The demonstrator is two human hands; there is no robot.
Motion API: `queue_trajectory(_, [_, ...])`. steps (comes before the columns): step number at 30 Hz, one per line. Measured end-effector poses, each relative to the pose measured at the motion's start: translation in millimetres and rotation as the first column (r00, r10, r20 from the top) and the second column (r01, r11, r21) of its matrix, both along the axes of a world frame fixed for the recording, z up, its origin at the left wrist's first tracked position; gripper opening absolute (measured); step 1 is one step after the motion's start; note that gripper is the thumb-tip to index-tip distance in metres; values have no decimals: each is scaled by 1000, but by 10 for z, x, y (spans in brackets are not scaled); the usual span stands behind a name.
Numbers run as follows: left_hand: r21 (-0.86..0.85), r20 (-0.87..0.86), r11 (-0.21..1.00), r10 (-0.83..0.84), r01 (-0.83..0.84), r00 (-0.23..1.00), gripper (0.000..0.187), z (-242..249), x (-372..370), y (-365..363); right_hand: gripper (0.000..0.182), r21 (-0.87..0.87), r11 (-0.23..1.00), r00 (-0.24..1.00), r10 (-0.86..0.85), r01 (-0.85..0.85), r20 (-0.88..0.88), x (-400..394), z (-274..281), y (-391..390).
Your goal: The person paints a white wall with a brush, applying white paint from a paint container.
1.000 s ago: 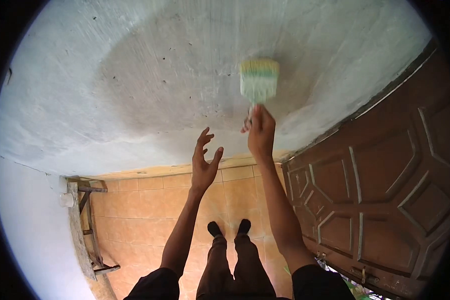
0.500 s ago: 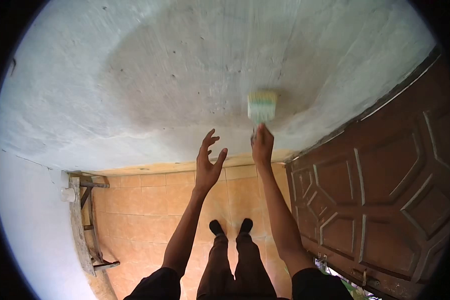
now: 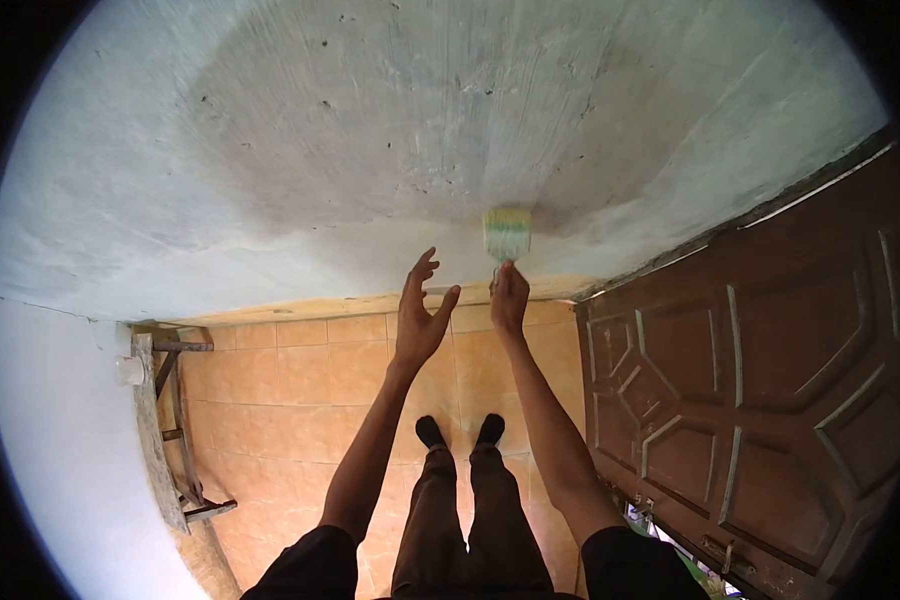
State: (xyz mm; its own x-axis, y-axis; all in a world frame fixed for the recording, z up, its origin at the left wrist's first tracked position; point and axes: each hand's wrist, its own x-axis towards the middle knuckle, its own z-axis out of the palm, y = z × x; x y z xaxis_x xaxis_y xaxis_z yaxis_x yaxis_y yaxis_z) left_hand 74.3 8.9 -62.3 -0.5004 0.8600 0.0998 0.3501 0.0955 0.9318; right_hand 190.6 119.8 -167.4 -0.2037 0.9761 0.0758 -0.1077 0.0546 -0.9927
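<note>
- Right grip (image 3: 510,298) is clamped on a flat, pale-green paintbrush (image 3: 507,241), its yellowish bristles (image 3: 507,216) against the grey-white plaster wall (image 3: 360,185).
- Left grip (image 3: 425,315) hangs nearby, spread apart.

We've got the wall (image 3: 420,130) ahead, door (image 3: 780,390) on our right, tabletop (image 3: 158,445) far left with a cup (image 3: 129,371) on it. Brush (image 3: 507,236) is against the wall, in our right hand (image 3: 509,300); left hand (image 3: 422,315) just left of that, floor (image 3: 280,388) below.
</note>
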Motion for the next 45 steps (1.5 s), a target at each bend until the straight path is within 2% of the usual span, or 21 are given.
queue_trajectory(3, [2,-44,1000,5,-5,999,63,-124,-49,-13,48,-49,998,995,35,-40,-96,-138,516,146])
queue_trajectory(6, [-28,15,999,20,-20,1000,63,-161,-21,4,46,47,998,999,39,-38,-25,-135,105,334])
queue_trajectory(9, [-4,10,1000,0,0,1000,64,-160,33,25,46,0,998,992,55,-55,113,21,-380,207])
queue_trajectory(12, [1,-43,1000,-20,20,999,65,-189,26,28,45,-82,996,998,22,-17,56,112,-361,36])
queue_trajectory(15, [-15,-9,1000,-18,18,1000,66,-206,24,36,46,-53,998,996,36,-40,-82,-23,-54,126])
queue_trajectory(18, [-56,61,998,-15,19,998,66,-190,50,43,47,35,999,997,9,-7,-74,-242,225,288])
queue_trajectory(19, [-50,42,998,-23,25,999,66,-226,52,40,48,3,1000,994,26,-26,-107,-275,119,309])
queue_trajectory(22, [-20,-6,999,-47,46,999,66,-259,66,44,49,-48,996,995,80,-77,60,-104,-361,165])
queue_trajectory(23, [-13,-17,998,-54,54,998,66,-237,70,37,50,-116,991,993,82,-71,90,-12,-423,63])
queue_trajectory(26, [1,-10,999,-48,48,999,66,-193,3,63,49,-53,998,999,25,-24,21,60,-478,-89])
queue_trajectory(30, [29,-39,999,-34,35,999,65,-242,-28,44,46,-31,998,995,59,-61,-75,-175,337,61])
queue_trajectory(31, [-35,-9,999,-21,20,1000,65,-245,-29,37,46,26,998,993,62,-59,-98,-230,393,125])
queue_trajectory(34, [-1,-34,1000,-30,30,999,66,-193,27,-34,47,51,996,996,81,-79,-30,-216,16,249])
queue_trajectory(36, [-29,-7,999,-28,28,1000,66,-45,69,-103,46,71,997,982,22,-36,188,-46,-253,91])
queue_trajectory(37, [-49,30,999,-10,12,999,66,24,97,-140,46,12,1000,989,7,-9,148,51,-215,-83])
queue_trajectory(38, [-70,69,998,10,-5,998,66,93,111,-158,45,-47,999,994,-6,11,110,97,-149,-170])
queue_trajectory(40, [-22,30,1000,-3,4,1000,64,266,103,-153,44,31,999,999,5,-7,39,77,227,-131])
queue_trajectory(43, [55,-28,998,-13,15,1000,63,582,146,-154,43,74,995,993,73,-66,-93,-99,1392,16])
queue_trajectory(45, [84,-41,996,-2,5,999,62,779,190,-116,44,151,987,987,84,-62,-138,-262,1902,249])
